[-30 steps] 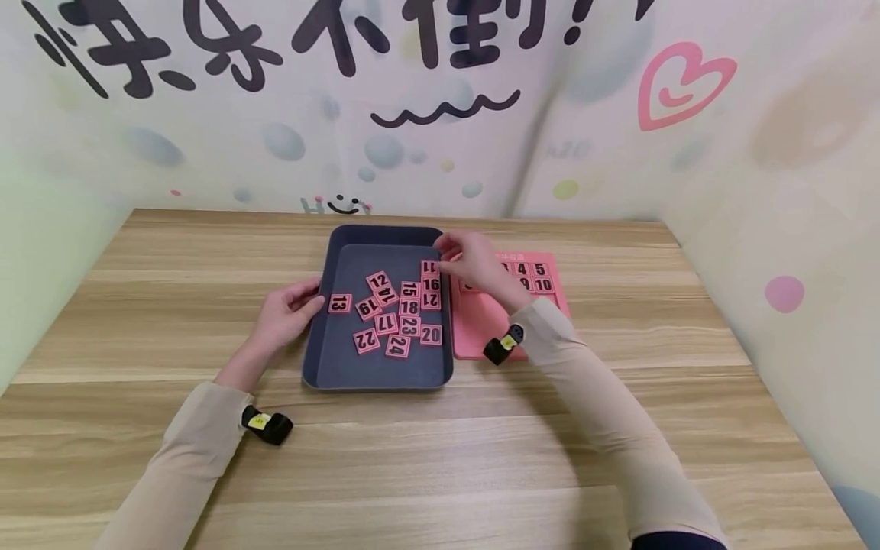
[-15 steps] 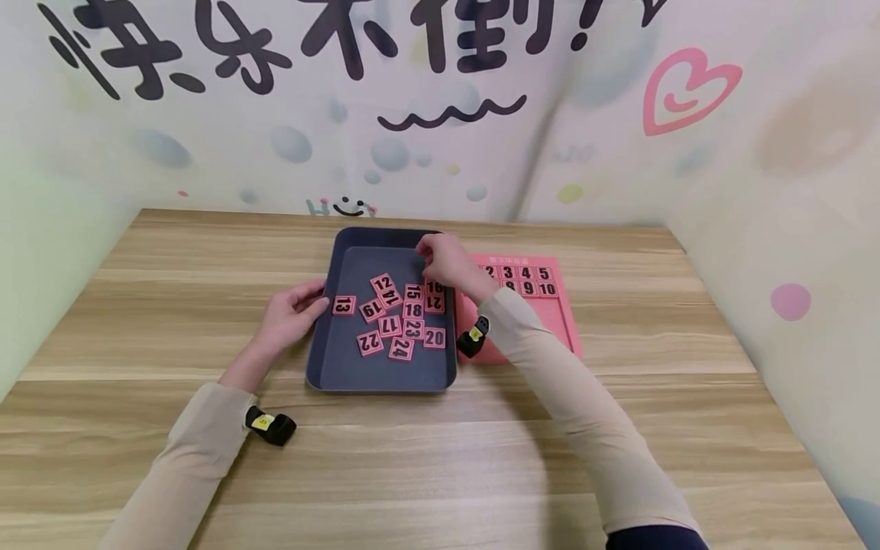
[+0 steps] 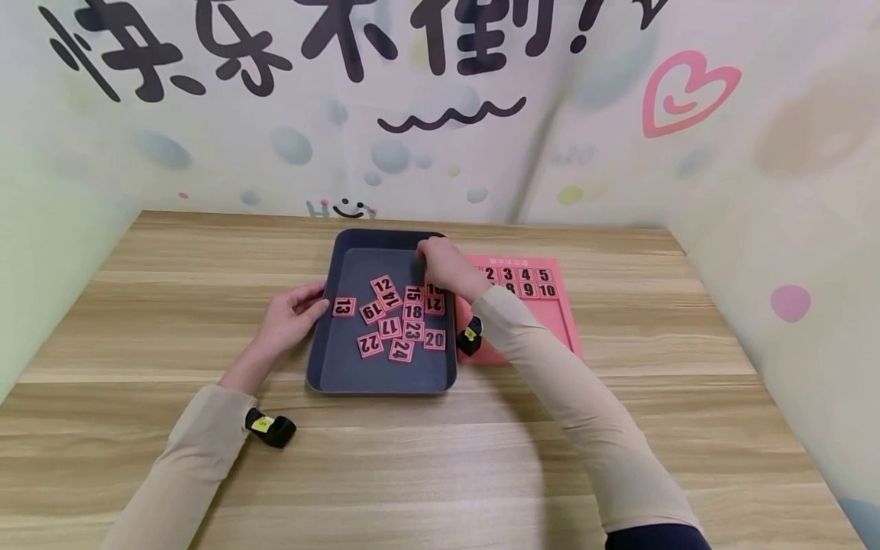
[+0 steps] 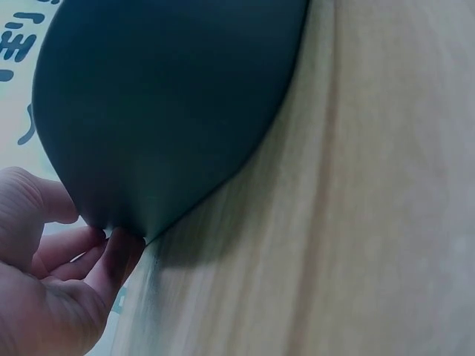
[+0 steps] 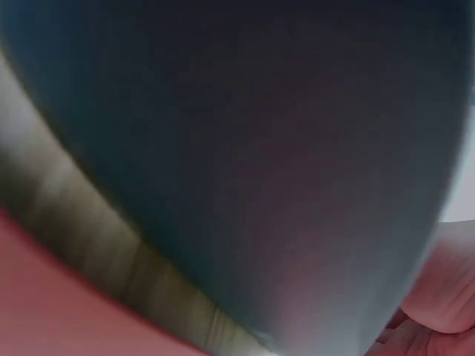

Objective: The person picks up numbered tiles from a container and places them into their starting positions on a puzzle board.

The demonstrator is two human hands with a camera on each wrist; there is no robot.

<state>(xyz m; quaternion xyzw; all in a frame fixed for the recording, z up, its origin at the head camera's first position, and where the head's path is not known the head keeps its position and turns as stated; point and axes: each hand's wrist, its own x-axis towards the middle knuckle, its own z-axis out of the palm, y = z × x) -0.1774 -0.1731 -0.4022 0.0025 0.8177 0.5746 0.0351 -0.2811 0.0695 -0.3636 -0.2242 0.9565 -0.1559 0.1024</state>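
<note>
A dark blue-grey tray [image 3: 385, 380] lies on the table, holding several loose pink number tiles [image 3: 413, 312] turned various ways. My left hand [image 3: 292, 315] grips the tray's left rim; in the left wrist view, thumb and fingers close on the tray's edge. Over the upper right corner of the tray, my right hand [image 3: 447, 267] has bent fingers pointing down at the tiles. It covers the place of tile 11 and part of tile 16 [image 3: 434, 290]; I cannot tell whether its fingertips hold a tile. The right wrist view mostly shows the tray's dark wall [image 5: 260, 148].
Right of the tray lies a pink puzzle board [image 3: 553, 317], partly under the right forearm. Two rows of tiles sit at its top, with 2 to 5 and 8 to 10 visible. A printed wall [image 3: 275, 183] stands behind the wooden table [image 3: 385, 473].
My right hand has moved left from the tray's right rim to over tile 11, which was visible earlier and is now hidden. My left hand keeps its grip on the tray.
</note>
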